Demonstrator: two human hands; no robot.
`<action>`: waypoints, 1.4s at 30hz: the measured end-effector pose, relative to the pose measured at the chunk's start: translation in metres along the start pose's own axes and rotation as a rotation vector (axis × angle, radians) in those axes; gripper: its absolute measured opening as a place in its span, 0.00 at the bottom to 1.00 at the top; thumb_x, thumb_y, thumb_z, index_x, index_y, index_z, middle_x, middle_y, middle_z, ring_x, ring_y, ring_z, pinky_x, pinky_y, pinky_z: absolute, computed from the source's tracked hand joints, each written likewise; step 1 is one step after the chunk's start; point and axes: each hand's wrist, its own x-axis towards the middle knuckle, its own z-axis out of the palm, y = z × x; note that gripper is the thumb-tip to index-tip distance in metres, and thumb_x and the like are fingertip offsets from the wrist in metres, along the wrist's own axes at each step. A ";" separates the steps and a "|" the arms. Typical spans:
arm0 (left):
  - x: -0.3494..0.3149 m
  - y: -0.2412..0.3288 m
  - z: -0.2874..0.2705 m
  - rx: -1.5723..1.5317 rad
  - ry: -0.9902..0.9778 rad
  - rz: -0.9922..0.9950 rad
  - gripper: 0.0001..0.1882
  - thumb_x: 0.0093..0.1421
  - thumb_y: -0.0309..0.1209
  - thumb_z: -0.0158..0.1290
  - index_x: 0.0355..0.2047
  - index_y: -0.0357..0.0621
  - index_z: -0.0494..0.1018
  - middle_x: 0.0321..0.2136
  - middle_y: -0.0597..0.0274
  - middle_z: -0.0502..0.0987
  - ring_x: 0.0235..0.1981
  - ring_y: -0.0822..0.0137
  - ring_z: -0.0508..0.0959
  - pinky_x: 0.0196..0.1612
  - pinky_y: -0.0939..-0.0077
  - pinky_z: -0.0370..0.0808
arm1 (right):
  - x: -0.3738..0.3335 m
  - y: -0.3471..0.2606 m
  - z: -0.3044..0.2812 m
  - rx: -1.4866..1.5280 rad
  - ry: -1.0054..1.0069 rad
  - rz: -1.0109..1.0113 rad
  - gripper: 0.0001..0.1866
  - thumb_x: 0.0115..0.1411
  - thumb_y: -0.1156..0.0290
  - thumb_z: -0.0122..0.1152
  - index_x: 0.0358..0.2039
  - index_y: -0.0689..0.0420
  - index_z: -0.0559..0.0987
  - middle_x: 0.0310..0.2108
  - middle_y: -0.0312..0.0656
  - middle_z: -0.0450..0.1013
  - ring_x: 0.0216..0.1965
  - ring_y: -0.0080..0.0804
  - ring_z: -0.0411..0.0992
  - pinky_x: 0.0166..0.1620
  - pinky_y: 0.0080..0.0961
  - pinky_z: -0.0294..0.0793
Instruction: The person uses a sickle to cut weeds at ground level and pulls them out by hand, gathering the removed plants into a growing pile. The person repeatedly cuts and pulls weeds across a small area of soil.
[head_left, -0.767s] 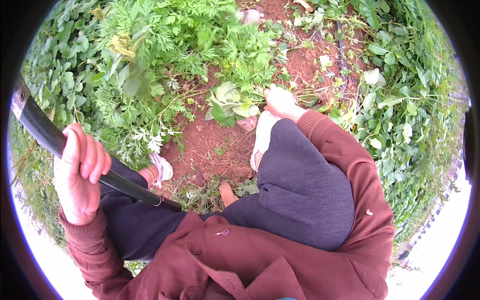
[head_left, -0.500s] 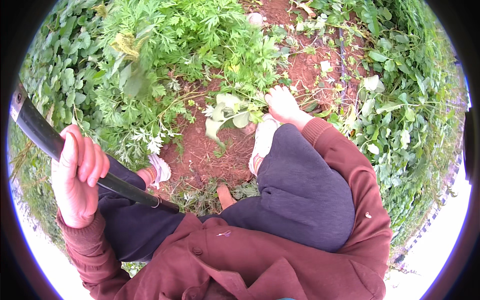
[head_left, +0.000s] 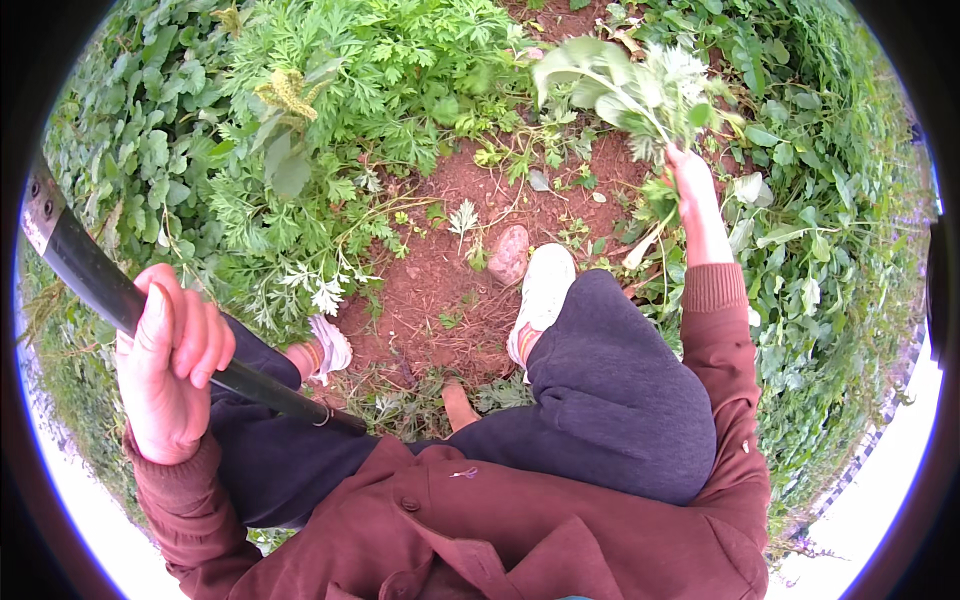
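My left hand (head_left: 175, 365) is wrapped round the long dark handle (head_left: 265, 390) of a tool that slants across my left thigh. A metal fitting with rivets (head_left: 42, 210) shows at its upper end; what lies beyond is cut off by the picture's rim. My right hand (head_left: 692, 190) is closed on the stems of a bunch of pulled weeds (head_left: 640, 95), held off to the right over the red soil. Broad pale leaves and feathery ones fan out from the fist toward the upper left.
Dense feathery green plants (head_left: 370, 80) grow ahead, with broad-leaved ones (head_left: 800, 190) along the right. Between my white shoe (head_left: 548, 285) and my other foot (head_left: 330, 345) lies red soil (head_left: 420, 290). A reddish stone (head_left: 509, 255) rests beside the white shoe.
My right hand has swung from beside the white shoe up and to the right, carrying the weeds. The stone and soil behind them now show. My left hand has barely shifted.
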 end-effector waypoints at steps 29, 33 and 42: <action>0.028 0.000 0.021 -0.006 0.085 -0.085 0.16 0.63 0.38 0.49 0.22 0.47 0.59 0.09 0.72 0.56 0.09 0.77 0.56 0.16 0.81 0.55 | 0.034 0.043 0.206 -1.192 -0.439 -0.454 0.31 0.45 0.54 0.69 0.46 0.59 0.71 0.48 0.49 0.71 0.49 0.42 0.71 0.52 0.35 0.70; 0.029 -0.001 0.019 -0.019 0.075 -0.078 0.15 0.64 0.37 0.49 0.24 0.46 0.60 0.09 0.72 0.56 0.10 0.77 0.56 0.16 0.81 0.56 | 0.055 0.044 0.189 -1.302 -0.208 -1.007 0.12 0.48 0.60 0.60 0.30 0.52 0.78 0.35 0.44 0.76 0.38 0.39 0.75 0.41 0.34 0.71; 0.023 -0.002 0.022 -0.022 0.092 -0.069 0.15 0.64 0.37 0.48 0.24 0.46 0.59 0.09 0.72 0.55 0.10 0.77 0.56 0.16 0.82 0.56 | 0.054 0.063 0.167 -0.098 -0.557 0.042 0.16 0.56 0.62 0.60 0.41 0.57 0.76 0.38 0.42 0.75 0.41 0.32 0.71 0.46 0.28 0.68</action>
